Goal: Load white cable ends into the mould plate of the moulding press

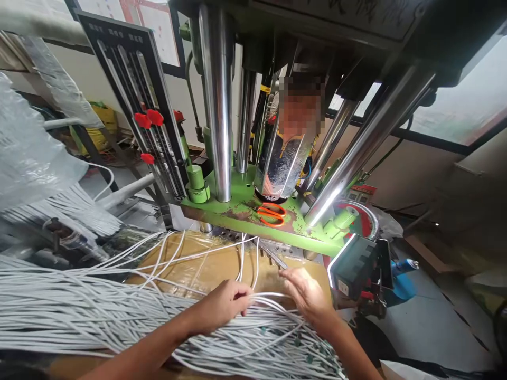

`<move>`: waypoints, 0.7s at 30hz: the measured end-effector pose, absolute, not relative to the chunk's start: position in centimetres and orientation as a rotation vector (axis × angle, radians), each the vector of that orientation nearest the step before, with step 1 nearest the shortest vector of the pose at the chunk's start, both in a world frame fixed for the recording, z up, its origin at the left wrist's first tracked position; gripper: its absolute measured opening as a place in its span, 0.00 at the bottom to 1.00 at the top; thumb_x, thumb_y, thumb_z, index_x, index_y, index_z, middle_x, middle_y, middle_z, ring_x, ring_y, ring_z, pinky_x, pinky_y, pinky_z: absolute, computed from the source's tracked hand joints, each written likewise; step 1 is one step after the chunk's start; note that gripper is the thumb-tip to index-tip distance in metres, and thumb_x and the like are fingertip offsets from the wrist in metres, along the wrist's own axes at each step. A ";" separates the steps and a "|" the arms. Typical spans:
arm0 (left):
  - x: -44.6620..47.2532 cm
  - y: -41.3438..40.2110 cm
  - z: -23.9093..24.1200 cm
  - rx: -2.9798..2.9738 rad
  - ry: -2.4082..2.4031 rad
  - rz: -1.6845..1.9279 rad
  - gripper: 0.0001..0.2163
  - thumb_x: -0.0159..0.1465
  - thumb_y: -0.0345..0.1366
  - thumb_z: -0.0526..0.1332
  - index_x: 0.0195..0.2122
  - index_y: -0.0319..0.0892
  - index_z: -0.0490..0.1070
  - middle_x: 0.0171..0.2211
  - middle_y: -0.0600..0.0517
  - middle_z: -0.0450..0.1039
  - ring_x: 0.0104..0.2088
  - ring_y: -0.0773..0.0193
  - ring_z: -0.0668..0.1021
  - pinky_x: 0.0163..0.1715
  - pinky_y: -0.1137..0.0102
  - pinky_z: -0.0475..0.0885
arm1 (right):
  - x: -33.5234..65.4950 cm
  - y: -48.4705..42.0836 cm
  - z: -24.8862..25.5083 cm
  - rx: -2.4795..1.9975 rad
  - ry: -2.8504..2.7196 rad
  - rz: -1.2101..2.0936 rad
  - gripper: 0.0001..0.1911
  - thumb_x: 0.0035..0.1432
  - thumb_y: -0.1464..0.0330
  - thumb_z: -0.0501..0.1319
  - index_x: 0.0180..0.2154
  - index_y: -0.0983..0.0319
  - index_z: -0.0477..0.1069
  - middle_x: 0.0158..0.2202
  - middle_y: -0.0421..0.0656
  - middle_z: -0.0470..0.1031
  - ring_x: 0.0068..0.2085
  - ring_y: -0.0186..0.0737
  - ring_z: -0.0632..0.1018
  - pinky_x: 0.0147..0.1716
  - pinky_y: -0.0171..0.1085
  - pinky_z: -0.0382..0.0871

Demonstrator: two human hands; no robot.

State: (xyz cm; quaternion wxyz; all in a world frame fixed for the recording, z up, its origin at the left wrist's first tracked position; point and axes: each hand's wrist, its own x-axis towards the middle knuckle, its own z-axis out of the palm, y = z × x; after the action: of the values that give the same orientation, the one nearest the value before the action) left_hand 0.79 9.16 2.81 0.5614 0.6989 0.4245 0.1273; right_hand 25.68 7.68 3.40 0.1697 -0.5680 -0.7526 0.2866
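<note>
I see a thick bundle of thin white cables lying across the bench in front of me, many strands running side by side, some looping up toward the green press plate. My left hand is curled around a few strands pulled from the bundle. My right hand rests on the cables just beside it, fingers loosely bent; I cannot tell whether it grips any. Orange-handled scissors lie on the plate

Left hand curled, fingers pinched shut; right hand palm down, fingers spread.
</note>
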 end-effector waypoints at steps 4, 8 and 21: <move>0.4 10.2 2.8 1.285 0.883 0.271 0.20 0.63 0.52 0.57 0.36 0.36 0.70 0.25 0.57 0.63 0.20 0.73 0.62 0.19 0.75 0.51 | 22.9 5.6 5.2 -1.515 -2.142 1.182 0.26 0.58 0.64 0.60 0.58 0.54 0.64 0.38 0.39 0.80 0.38 0.37 0.77 0.41 0.35 0.70; 0.1 9.7 3.5 1.301 0.863 0.247 0.22 0.62 0.53 0.56 0.38 0.35 0.71 0.25 0.58 0.61 0.21 0.74 0.59 0.20 0.75 0.49 | 24.4 4.8 5.4 -1.541 -2.159 1.161 0.13 0.59 0.68 0.55 0.43 0.58 0.74 0.33 0.38 0.78 0.35 0.34 0.74 0.36 0.33 0.65; 1.4 2.7 3.8 2.097 0.805 0.233 0.10 0.66 0.39 0.56 0.44 0.50 0.75 0.36 0.52 0.75 0.37 0.59 0.74 0.40 0.68 0.67 | 25.6 1.1 8.0 -1.722 -2.687 0.530 0.05 0.58 0.69 0.59 0.37 0.56 0.72 0.34 0.40 0.80 0.36 0.40 0.76 0.31 0.38 0.53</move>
State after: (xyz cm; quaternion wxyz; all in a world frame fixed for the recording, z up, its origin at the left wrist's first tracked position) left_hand 1.36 2.74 3.81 0.4276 0.8394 0.3222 0.0934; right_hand 25.64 1.06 7.98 -0.0466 -0.5318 -0.8296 0.1637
